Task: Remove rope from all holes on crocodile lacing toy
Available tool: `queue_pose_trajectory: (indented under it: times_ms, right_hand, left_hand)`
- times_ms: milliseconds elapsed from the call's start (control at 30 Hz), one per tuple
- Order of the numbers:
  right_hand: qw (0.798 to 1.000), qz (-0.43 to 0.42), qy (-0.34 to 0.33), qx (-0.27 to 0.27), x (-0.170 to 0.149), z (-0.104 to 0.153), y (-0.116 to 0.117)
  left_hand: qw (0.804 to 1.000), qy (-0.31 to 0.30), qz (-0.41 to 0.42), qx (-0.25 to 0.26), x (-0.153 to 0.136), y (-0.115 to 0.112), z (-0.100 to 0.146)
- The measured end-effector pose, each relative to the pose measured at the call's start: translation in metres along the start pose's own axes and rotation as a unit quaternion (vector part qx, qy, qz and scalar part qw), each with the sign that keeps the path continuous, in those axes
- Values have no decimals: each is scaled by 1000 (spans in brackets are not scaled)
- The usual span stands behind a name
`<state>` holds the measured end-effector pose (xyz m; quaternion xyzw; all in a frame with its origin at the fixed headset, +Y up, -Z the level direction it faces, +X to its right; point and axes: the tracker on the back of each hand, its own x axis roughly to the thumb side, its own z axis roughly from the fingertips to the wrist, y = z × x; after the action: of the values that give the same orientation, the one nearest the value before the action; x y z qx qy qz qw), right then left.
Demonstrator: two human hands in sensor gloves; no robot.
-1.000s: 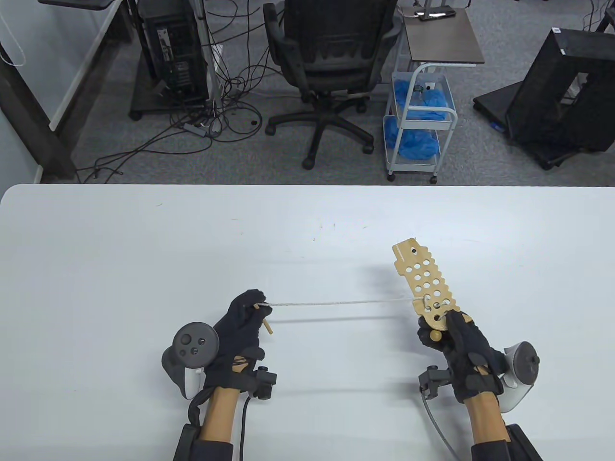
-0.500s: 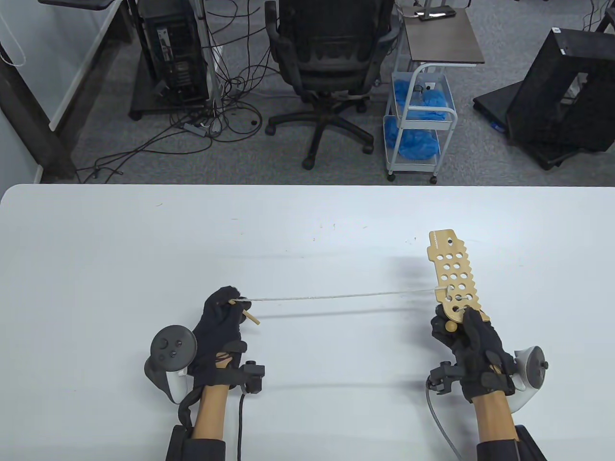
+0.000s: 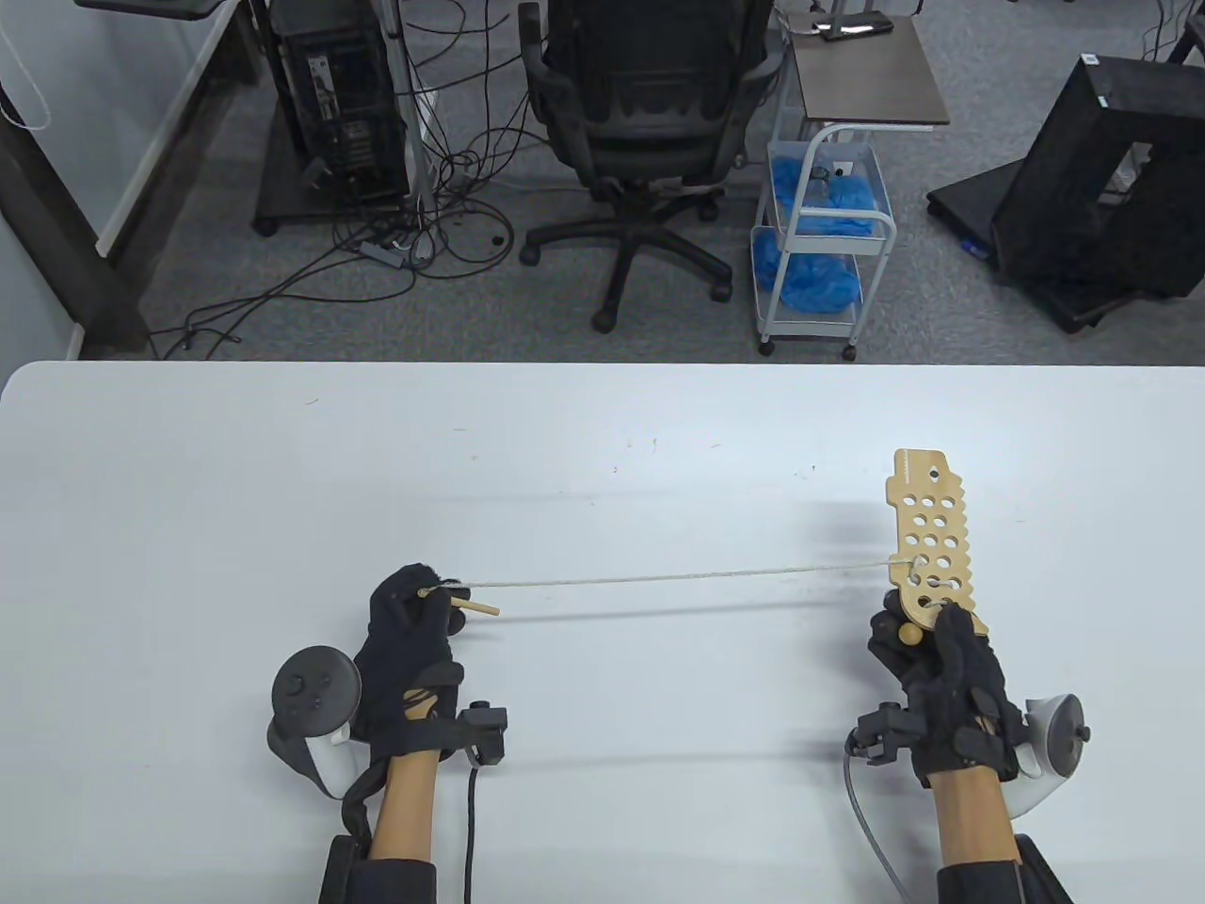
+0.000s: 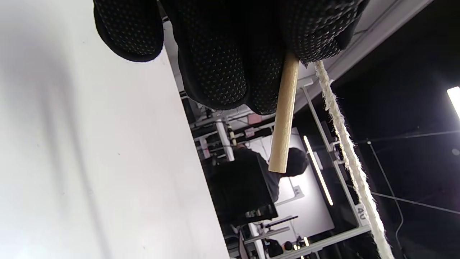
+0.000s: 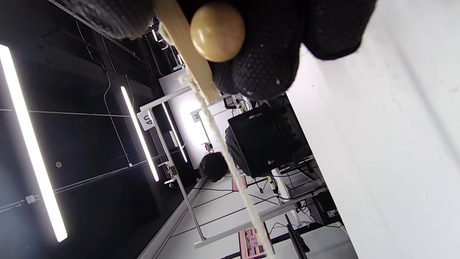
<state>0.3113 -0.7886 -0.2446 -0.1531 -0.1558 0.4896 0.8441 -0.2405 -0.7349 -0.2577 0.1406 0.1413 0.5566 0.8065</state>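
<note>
Table view: left hand (image 3: 414, 626) is pinching the wooden needle (image 3: 473, 608), stretching the rope (image 3: 678, 576) taut to the crocodile board (image 3: 930, 541), gripped low by the right hand (image 3: 946, 683).

Left wrist view: fingers (image 4: 215, 54) are clamping the stiff, light needle.

Right wrist view: the limp rope is trailing off the rigid board beside its knob (image 5: 217, 31); best held by the needle.

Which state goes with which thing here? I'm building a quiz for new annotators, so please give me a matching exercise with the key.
Column 1:
1. rope
2. wooden needle
3. crocodile board
4. wooden ball

Column 2:
A. held up by the right hand
B. stretched taut between both hands
C. pinched by the left hand
D. round, beside the right-hand fingers

Pairs: 1-B, 2-C, 3-A, 4-D
</note>
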Motion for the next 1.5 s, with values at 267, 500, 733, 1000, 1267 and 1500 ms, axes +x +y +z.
queue_pose_trajectory:
  times_ms: [267, 500, 733, 1000, 1267, 1500]
  right_hand:
    - [999, -26, 11, -18, -3, 1, -4]
    - [1000, -6, 12, -5, -6, 2, 1]
    - [998, 60, 4, 35, -10, 9, 21]
    - [984, 134, -9, 116, -18, 22, 52]
    - [961, 209, -11, 183, -29, 34, 76]
    - [936, 257, -11, 242, -41, 47, 94]
  left_hand:
    - [1000, 16, 18, 4, -5, 2, -1]
    - [1000, 16, 25, -3, -5, 0, -1]
    - [999, -27, -12, -13, 8, -7, 2]
    - [988, -120, -57, -76, 38, -41, 18]
    - [958, -220, -111, -150, 68, -79, 47]
    - [934, -275, -152, -167, 83, -95, 68]
